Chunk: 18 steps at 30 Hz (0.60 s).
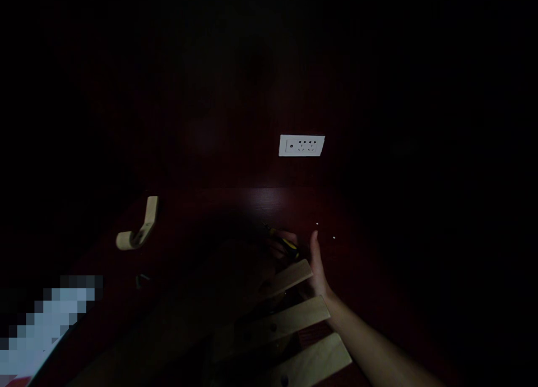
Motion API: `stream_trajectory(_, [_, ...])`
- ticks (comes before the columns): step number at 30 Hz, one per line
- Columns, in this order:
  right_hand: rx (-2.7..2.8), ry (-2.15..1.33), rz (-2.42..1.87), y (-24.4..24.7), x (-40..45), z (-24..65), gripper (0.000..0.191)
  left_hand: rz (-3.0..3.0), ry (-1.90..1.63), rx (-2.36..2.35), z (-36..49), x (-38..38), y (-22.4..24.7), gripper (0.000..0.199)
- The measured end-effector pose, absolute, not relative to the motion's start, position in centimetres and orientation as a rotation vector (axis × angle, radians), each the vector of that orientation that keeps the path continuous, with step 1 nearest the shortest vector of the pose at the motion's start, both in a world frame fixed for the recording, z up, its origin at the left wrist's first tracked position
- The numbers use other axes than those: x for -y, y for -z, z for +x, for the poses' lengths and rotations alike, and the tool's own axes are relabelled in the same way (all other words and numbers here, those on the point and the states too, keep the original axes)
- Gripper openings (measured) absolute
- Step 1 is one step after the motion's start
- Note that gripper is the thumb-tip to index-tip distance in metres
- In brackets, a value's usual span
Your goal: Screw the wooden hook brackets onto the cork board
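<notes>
Deep shadow covers much of the view. My right hand (316,266) is beside the far end of a wooden slatted piece (302,315), its thumb pointing up and away from the other fingers. Near its fingers lies a yellow-and-black handled tool (289,245); whether the hand grips it is too dark to tell. Three pale slats with dark holes show, their right ends lit. My left hand cannot be made out in the dark left of the slats.
A curved pale wooden piece (145,230) lies at the left on the dark red surface (269,199). Two tiny white bits are right of my hand. A white socket plate (301,145) is on the back wall. A pixelated bright patch fills the lower left.
</notes>
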State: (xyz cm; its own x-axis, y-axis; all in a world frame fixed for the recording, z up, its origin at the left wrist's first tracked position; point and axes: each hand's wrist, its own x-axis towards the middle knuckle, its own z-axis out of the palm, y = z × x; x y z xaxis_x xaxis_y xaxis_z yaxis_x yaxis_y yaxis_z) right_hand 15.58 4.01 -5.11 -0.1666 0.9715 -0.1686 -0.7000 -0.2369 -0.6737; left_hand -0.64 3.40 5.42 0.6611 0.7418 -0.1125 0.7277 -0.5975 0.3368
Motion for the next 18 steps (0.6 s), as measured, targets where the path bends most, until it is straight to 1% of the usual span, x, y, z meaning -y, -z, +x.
stream_trajectory(10, [0.548, -1.719, -0.699, 5.0, -4.0, 15.5, 0.069, 2.496, -0.102, -1.192, -0.7, -3.2, -5.0, 0.032])
stream_trajectory(15, [0.521, -1.698, -0.695, 4.9, -4.0, 15.4, 0.068, 2.494, -0.152, -1.2, -0.8, -3.1, -4.7, 0.038])
stream_trajectory(18, [0.518, -1.689, -0.702, 5.0, -4.1, 15.4, 0.067, 2.497, -0.186, -1.191, -0.9, -3.1, -4.4, 0.037])
